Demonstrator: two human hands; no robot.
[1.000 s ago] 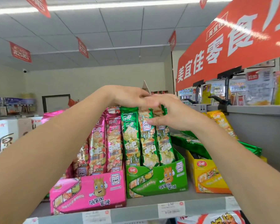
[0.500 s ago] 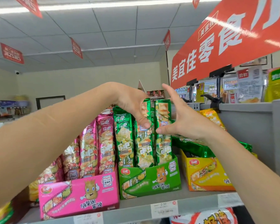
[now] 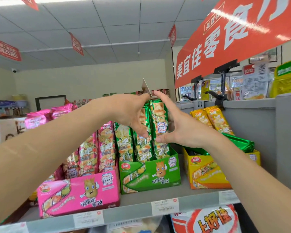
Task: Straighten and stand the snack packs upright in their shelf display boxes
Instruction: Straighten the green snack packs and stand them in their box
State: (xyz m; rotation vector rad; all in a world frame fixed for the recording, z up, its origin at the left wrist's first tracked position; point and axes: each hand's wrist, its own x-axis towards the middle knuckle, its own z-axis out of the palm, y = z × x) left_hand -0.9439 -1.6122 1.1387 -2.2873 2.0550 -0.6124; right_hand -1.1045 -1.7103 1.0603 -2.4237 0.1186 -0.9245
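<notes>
Tall green snack packs (image 3: 159, 115) stand upright in the green display box (image 3: 149, 174) on the grey shelf (image 3: 134, 200). My left hand (image 3: 129, 113) and my right hand (image 3: 180, 128) flank the rear packs with fairly straight fingers. The left thumb lies on the front of a pack. The right thumb touches the rightmost pack low down, and the right index finger runs up its side. To the left, pink packs (image 3: 106, 145) lean in a pink box (image 3: 77, 194). Yellow packs (image 3: 215, 120) lean back in the yellow box (image 3: 207, 174) on the right.
Loose green packs (image 3: 238, 143) lie flat across the yellow box. A grey partition (image 3: 252, 125) rises behind it, with black clip holders (image 3: 222, 98) and a red banner (image 3: 233, 42) above. Price tags (image 3: 165, 206) line the shelf edge.
My hands were closed together over the tops of the green packs. They have opened and come down to either side, and the packs stand taller and straighter. The view has tilted up.
</notes>
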